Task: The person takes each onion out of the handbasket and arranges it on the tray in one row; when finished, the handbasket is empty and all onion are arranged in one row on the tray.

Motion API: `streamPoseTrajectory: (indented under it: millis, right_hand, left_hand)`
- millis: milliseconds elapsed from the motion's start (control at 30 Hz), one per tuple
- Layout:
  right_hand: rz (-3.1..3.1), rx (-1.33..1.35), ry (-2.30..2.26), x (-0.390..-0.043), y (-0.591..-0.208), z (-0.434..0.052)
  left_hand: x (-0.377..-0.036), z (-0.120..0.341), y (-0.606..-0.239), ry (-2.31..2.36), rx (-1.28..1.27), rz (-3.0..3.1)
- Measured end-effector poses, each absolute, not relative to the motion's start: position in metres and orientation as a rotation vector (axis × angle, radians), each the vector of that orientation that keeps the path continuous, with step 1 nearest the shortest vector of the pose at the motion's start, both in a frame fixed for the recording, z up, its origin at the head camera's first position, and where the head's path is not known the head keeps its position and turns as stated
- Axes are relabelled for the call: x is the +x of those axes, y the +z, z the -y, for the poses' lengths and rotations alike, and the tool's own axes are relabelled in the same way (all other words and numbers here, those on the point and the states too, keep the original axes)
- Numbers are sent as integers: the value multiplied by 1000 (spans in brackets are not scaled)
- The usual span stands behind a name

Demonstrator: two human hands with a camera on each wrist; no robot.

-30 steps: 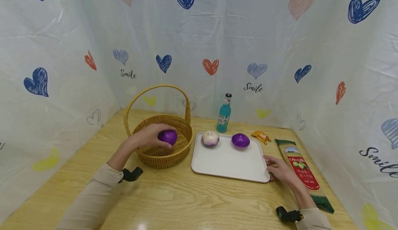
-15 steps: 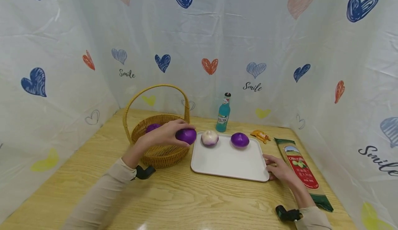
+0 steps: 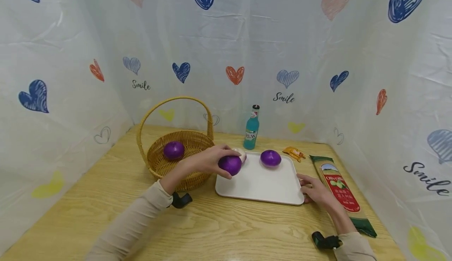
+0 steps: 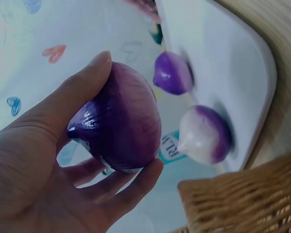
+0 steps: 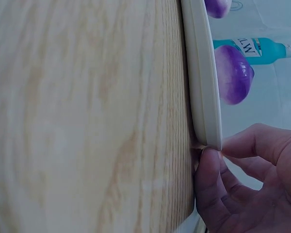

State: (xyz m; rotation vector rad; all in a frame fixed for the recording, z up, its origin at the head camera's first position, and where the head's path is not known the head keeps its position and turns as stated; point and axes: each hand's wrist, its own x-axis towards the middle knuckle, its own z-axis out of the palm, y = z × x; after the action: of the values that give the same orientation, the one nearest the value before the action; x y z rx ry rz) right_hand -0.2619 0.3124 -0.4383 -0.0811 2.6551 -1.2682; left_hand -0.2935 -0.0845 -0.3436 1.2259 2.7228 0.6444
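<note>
My left hand (image 3: 208, 159) grips a purple onion (image 4: 126, 119) between thumb and fingers, over the left end of the white tray (image 3: 261, 186). Behind it a white onion with purple at its base (image 4: 206, 135) sits on the tray, partly covered by the hand in the head view. Another purple onion (image 3: 270, 158) rests near the tray's back edge. At the tray's right front corner, my right hand (image 3: 315, 190) pinches the rim between thumb and fingers. One more purple onion (image 3: 174, 150) lies inside the wicker basket (image 3: 197, 180), left of the tray.
The basket's tall arched handle (image 3: 176, 98) rises beside the left forearm. A blue bottle (image 3: 251, 129) stands behind the tray. An orange packet (image 3: 294, 153) lies at the back right, and a long green-and-red pasta bag (image 3: 340, 190) lies by the right hand. A heart-print curtain surrounds the table.
My left hand has lifted the purple onion out of the basket and carried it right, over the tray. The onion in the basket has come into view. My right hand stays on the rim.
</note>
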Motion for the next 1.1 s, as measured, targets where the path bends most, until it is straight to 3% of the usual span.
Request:
streamPoseTrajectory:
  millis: [600, 1100]
  right_hand:
    - [-2647, -64, -1281, -262, -437, -311]
    - [-2650, -75, -1290, -261, -437, -310]
  left_hand:
    - [-290, 47, -384, 832, 1050, -2761]
    - [-286, 42, -409, 918, 883, -2825]
